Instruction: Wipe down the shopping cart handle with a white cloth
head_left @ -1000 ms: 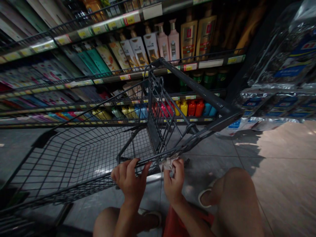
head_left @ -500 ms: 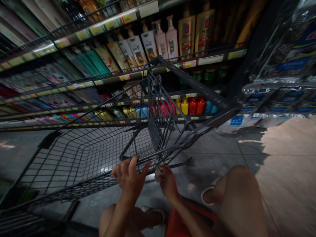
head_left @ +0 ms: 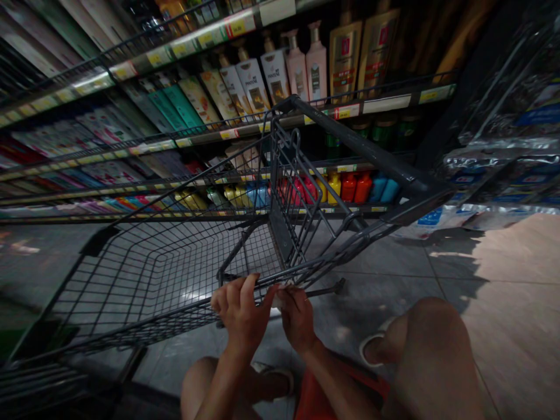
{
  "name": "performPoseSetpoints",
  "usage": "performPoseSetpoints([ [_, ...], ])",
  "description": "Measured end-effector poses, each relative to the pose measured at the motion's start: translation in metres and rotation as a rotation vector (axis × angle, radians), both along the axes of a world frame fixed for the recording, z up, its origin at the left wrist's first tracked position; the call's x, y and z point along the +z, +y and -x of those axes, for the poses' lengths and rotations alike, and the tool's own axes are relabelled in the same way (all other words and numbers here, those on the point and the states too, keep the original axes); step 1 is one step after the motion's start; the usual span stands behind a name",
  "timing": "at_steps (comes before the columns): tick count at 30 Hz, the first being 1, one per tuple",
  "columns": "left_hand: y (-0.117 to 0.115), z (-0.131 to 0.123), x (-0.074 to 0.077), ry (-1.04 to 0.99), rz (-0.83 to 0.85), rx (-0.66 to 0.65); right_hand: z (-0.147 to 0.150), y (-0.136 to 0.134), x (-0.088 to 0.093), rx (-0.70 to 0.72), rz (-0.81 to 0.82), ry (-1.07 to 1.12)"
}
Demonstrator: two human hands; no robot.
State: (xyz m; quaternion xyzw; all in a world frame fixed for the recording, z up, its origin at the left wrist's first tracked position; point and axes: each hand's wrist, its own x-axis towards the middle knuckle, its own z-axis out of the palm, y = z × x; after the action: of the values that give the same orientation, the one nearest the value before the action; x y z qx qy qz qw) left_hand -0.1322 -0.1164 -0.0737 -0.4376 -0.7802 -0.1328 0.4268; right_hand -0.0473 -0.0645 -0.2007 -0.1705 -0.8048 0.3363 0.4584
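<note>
A dark wire shopping cart (head_left: 175, 268) stands across the view, its handle (head_left: 354, 140) at the upper right. My left hand (head_left: 242, 309) is at the cart's near rim, with fingers curled and the thumb reaching toward my other hand. Just to its right, my right hand (head_left: 297, 318) is closed in a pinch on a small whitish item (head_left: 277, 298), whose shape is too small and blurred to tell. My left thumb tip meets this item. The child-seat frame of the cart rises beyond my hands.
Shelves with bottles (head_left: 251, 84) and price labels run behind the cart. Packaged goods (head_left: 476, 181) hang at the right. A red object (head_left: 312, 394) lies between my legs, and my bent knee (head_left: 431, 326) is at the lower right, above the tiled floor (head_left: 520, 297).
My left thumb has come in against the whitish item, closing the gap between my hands. The cart and shelves sit slightly farther right in view.
</note>
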Motion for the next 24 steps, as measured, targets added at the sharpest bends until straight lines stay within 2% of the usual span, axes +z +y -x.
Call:
performPoseSetpoints([
  [3, 0.001, 0.001, 0.000, -0.005, 0.000, -0.013, 0.006, -0.001, -0.018, -0.009, -0.064, -0.007],
  [7, 0.003, 0.003, -0.001, -0.021, 0.001, -0.019, 0.008, 0.001, -0.028, 0.020, -0.095, -0.073],
  [11, 0.002, 0.005, -0.002, -0.015, 0.007, -0.010, 0.005, 0.007, -0.035, 0.147, -0.138, -0.174],
  [13, 0.000, 0.007, -0.002, -0.008, 0.014, -0.011, -0.002, 0.009, -0.042, 0.222, -0.101, -0.225],
  [15, -0.002, 0.008, -0.003, -0.005, 0.020, -0.018, -0.011, 0.008, -0.046, 0.208, -0.015, -0.259],
  [18, -0.004, 0.010, -0.006, -0.001, 0.016, -0.018, -0.022, 0.004, -0.040, 0.134, 0.040, -0.256],
  [22, -0.003, 0.010, -0.007, 0.004, 0.001, -0.004, -0.015, -0.002, -0.022, 0.184, -0.107, -0.114],
  [24, -0.002, 0.009, -0.006, 0.001, 0.002, 0.000, -0.003, -0.003, -0.020, 0.198, -0.167, -0.112],
])
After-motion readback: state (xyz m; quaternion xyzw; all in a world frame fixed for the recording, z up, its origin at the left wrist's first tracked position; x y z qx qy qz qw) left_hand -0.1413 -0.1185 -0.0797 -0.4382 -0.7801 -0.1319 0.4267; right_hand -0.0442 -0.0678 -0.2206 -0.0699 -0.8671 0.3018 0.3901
